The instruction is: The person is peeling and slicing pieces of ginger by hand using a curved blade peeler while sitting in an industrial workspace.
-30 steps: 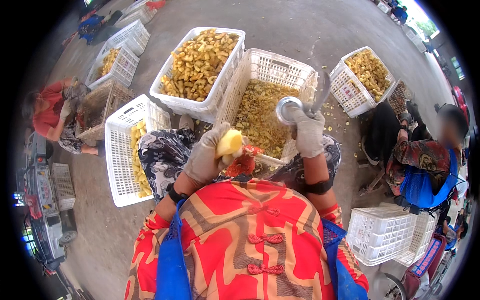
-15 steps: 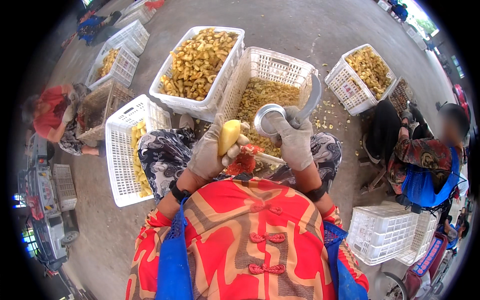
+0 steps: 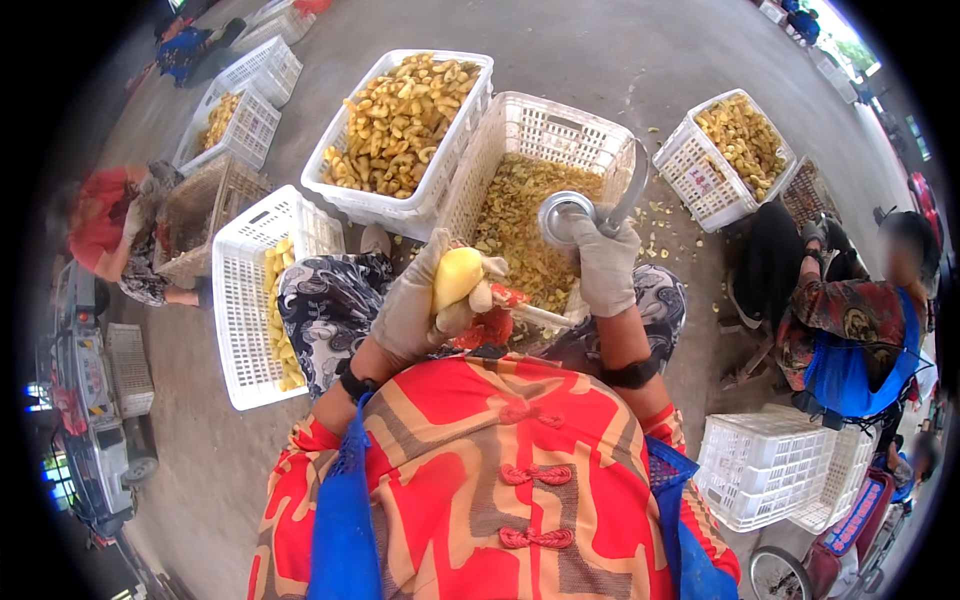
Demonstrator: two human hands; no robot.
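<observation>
My gloved left hand (image 3: pixel 410 310) is closed around a smooth yellow piece of produce (image 3: pixel 458 275), holding it upright in front of my chest. To its right my gloved right hand (image 3: pixel 606 272) grips a metal tool with a round, cup-like end (image 3: pixel 562 214) and a long curved arm (image 3: pixel 638 180) that rises away from me. The tool is apart from the yellow piece. Below both hands stands a white crate (image 3: pixel 560 138) with many yellow-brown scraps in it. Something red (image 3: pixel 490 328) shows just under my left hand, partly hidden.
A full crate of brownish-yellow pieces (image 3: pixel 335 195) stands ahead. Beside my left leg is a crate (image 3: pixel 238 335) with smooth yellow pieces. Co-workers sit at left (image 3: pixel 100 235) and right (image 3: pixel 850 310), near further crates (image 3: pixel 690 180). Stacked white crates (image 3: pixel 765 470) stand at lower right.
My right hand and the metal tool have moved right, farther from the yellow piece. In my left hand the yellow piece has turned, its end now facing up more.
</observation>
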